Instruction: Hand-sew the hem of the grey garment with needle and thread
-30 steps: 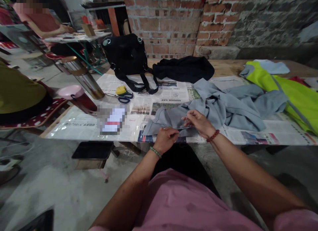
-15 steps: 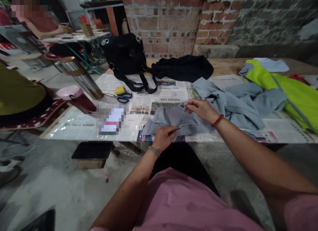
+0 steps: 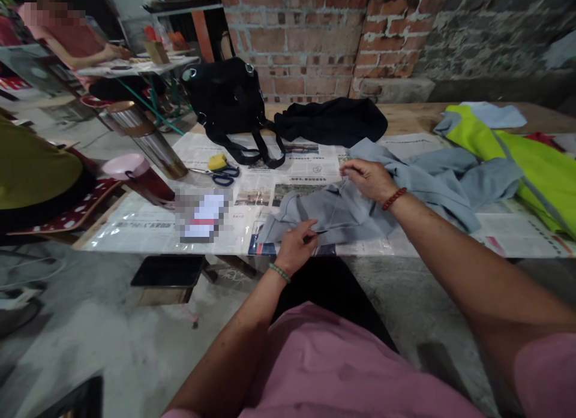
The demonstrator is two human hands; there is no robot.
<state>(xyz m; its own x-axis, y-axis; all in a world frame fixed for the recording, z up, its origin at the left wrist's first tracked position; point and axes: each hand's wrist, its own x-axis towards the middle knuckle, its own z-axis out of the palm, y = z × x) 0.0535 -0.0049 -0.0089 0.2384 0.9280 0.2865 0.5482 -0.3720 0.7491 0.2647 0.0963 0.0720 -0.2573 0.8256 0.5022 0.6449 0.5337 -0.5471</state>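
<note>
A grey garment [image 3: 432,178] lies crumpled on the newspaper-covered table, its flatter part spread before me. My left hand [image 3: 297,247] rests at that part's near edge, index finger stretched over the cloth and thumb apart, with nothing visible between them. Above the cloth, farther right, my right hand [image 3: 366,178] is closed in a pinch. Whatever its fingertips may hold is too small to make out. Scissors with dark blue handles [image 3: 225,176] and a yellow item [image 3: 217,162] lie left of the garment.
A phone [image 3: 206,217], pink-lidded cup [image 3: 139,175] and steel flask [image 3: 148,139] occupy the table's left. Behind are a black bag [image 3: 227,97] and dark cloth [image 3: 330,121]; a yellow-green vest [image 3: 517,166] lies right. Someone sits at another table [image 3: 135,70]; another person is partly visible at left.
My right hand has moved slightly up and to the right, away from my left hand. The left hand's index finger has lifted and straightened; the dark, thin thing seen at its fingertips no longer shows.
</note>
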